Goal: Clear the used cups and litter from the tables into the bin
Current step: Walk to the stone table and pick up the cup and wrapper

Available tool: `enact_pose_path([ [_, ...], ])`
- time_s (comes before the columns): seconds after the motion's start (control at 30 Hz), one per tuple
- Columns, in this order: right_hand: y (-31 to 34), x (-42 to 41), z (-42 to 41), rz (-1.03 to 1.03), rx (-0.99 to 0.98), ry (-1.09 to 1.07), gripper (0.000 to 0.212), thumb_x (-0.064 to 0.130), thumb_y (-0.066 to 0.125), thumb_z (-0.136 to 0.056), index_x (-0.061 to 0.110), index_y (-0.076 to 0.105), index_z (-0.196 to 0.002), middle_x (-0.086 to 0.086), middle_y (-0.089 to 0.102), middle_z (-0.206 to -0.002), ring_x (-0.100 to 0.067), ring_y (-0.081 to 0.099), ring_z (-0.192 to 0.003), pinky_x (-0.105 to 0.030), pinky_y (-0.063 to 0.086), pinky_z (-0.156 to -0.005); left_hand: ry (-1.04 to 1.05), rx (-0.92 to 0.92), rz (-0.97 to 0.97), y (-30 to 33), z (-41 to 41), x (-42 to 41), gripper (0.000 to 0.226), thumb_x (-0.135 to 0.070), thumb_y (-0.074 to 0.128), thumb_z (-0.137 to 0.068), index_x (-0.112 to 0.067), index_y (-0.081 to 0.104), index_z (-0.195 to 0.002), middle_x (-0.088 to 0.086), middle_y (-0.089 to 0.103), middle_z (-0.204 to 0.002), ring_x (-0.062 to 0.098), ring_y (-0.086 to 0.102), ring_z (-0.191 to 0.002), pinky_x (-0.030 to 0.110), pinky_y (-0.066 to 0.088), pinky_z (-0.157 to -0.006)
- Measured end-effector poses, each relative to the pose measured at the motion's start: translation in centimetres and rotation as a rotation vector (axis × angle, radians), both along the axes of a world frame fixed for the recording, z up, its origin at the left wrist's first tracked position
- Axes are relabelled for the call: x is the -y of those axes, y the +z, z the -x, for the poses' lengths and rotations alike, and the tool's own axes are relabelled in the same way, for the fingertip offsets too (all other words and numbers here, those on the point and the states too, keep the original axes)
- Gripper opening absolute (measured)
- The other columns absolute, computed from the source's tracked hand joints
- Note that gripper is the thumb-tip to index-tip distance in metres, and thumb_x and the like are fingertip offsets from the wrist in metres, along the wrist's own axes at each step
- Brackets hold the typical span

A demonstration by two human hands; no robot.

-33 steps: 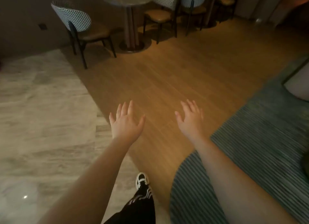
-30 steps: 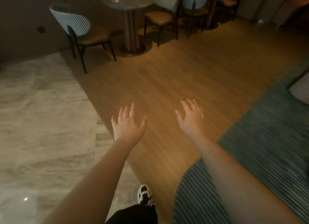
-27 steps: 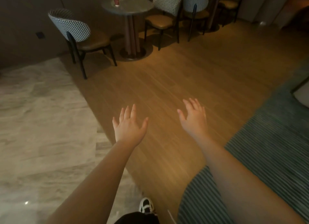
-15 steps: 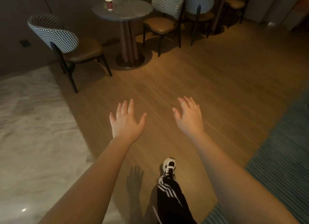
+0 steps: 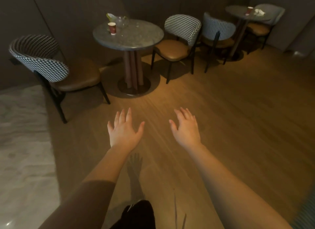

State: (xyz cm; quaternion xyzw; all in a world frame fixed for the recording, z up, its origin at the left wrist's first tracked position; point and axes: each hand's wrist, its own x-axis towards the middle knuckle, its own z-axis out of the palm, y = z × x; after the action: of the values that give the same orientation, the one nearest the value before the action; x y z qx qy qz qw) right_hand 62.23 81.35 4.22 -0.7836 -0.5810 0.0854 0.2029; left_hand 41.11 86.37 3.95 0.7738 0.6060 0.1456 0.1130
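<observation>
A red paper cup (image 5: pixel 112 28) stands on the near round stone table (image 5: pixel 136 39), with clear crumpled plastic litter (image 5: pixel 120 20) behind it. A second red cup (image 5: pixel 249 10) and a crumpled white napkin (image 5: pixel 259 12) sit on the far round table (image 5: pixel 238 13) at the upper right. My left hand (image 5: pixel 123 131) and my right hand (image 5: pixel 186 129) are stretched out palm down over the wooden floor, fingers spread, holding nothing, well short of the near table. No bin is in view.
A checked-back chair (image 5: pixel 51 65) stands left of the near table, another checked-back chair (image 5: pixel 180 39) to its right, and a striped chair (image 5: pixel 218 34) beside the far table. Pale marble floor (image 5: pixel 22 143) lies to the left; a dark wall runs behind.
I have walked toward the tables, so they look larger and lower in view. The green rug has slid out at the right. Both hands stay open and outstretched.
</observation>
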Motion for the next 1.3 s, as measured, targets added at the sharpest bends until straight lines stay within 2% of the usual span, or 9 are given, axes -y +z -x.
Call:
enact_pose_path([
  [0.2, -1.8, -17.3, -5.1, -0.016, 0.021, 0.047, 0.051, 0.042, 0.041, -0.098, 0.019, 0.036, -0.143, -0.006, 0.033, -0.152, -0.022, 0.018, -0.144, -0.045, 0.015, -0.118, 0.092, -0.004, -0.022, -2.4, -4.5, -17.1, 0.075, -0.063, 0.027, -0.09, -0.021, 0.014, -0.151, 0.005, 0.017, -0.158, 0.021, 0.006, -0.145, 0.051, 0.009, -0.114],
  [0.43, -1.5, -42.6, -8.0, 0.012, -0.019, 0.1, 0.051, 0.039, 0.044, -0.097, 0.021, 0.036, -0.144, -0.005, 0.032, -0.153, -0.023, 0.022, -0.143, -0.045, 0.023, -0.115, 0.146, 0.038, 0.007, -2.4, -7.3, -40.6, 0.074, -0.062, 0.029, -0.091, -0.023, 0.012, -0.151, 0.004, 0.016, -0.158, 0.02, 0.005, -0.145, 0.052, 0.01, -0.115],
  [0.63, -0.1, -59.8, -10.8, -0.025, -0.061, 0.166, 0.049, 0.037, 0.047, -0.096, 0.019, 0.041, -0.142, -0.005, 0.034, -0.152, -0.022, 0.022, -0.143, -0.044, 0.023, -0.115, 0.241, 0.045, -0.011, -0.7, -9.7, -56.7, 0.075, -0.063, 0.033, -0.089, -0.022, 0.016, -0.15, 0.004, 0.021, -0.156, 0.02, 0.01, -0.145, 0.052, 0.015, -0.114],
  [0.87, -1.7, -80.1, -13.5, 0.01, -0.071, 0.269, 0.051, 0.038, 0.043, -0.098, 0.018, 0.036, -0.144, -0.006, 0.03, -0.154, -0.022, 0.017, -0.145, -0.044, 0.017, -0.117, 0.349, 0.047, -0.023, -2.8, -11.4, -74.6, 0.075, -0.061, 0.036, -0.089, -0.02, 0.021, -0.149, 0.005, 0.028, -0.154, 0.023, 0.016, -0.143, 0.055, 0.018, -0.111],
  [1.07, -2.9, -102.5, -15.7, 0.023, -0.09, 0.418, 0.052, 0.033, 0.045, -0.098, 0.014, 0.035, -0.145, -0.008, 0.029, -0.154, -0.023, 0.016, -0.145, -0.043, 0.016, -0.117, 0.461, 0.116, -0.067, -4.8, -14.0, -93.0, 0.071, -0.057, 0.04, -0.091, -0.018, 0.025, -0.148, 0.007, 0.033, -0.151, 0.024, 0.022, -0.141, 0.053, 0.018, -0.112],
  [1.2, -2.4, -113.5, -16.6, 0.058, -0.093, 0.504, 0.051, 0.033, 0.045, -0.098, 0.015, 0.035, -0.145, -0.009, 0.028, -0.154, -0.024, 0.016, -0.145, -0.042, 0.015, -0.118, 0.543, 0.175, -0.04, -4.7, -15.2, -101.8, 0.071, -0.054, 0.043, -0.091, -0.015, 0.027, -0.148, 0.009, 0.033, -0.15, 0.025, 0.024, -0.14, 0.051, 0.021, -0.112],
  [1.3, -2.6, -119.4, -16.8, 0.086, -0.09, 0.544, 0.05, 0.032, 0.046, -0.097, 0.016, 0.036, -0.144, -0.009, 0.03, -0.154, -0.024, 0.019, -0.144, -0.041, 0.016, -0.118, 0.596, 0.258, -0.055, -4.5, -15.2, -106.9, 0.066, -0.05, 0.05, -0.09, -0.012, 0.036, -0.142, 0.01, 0.043, -0.143, 0.026, 0.037, -0.132, 0.048, 0.032, -0.107],
])
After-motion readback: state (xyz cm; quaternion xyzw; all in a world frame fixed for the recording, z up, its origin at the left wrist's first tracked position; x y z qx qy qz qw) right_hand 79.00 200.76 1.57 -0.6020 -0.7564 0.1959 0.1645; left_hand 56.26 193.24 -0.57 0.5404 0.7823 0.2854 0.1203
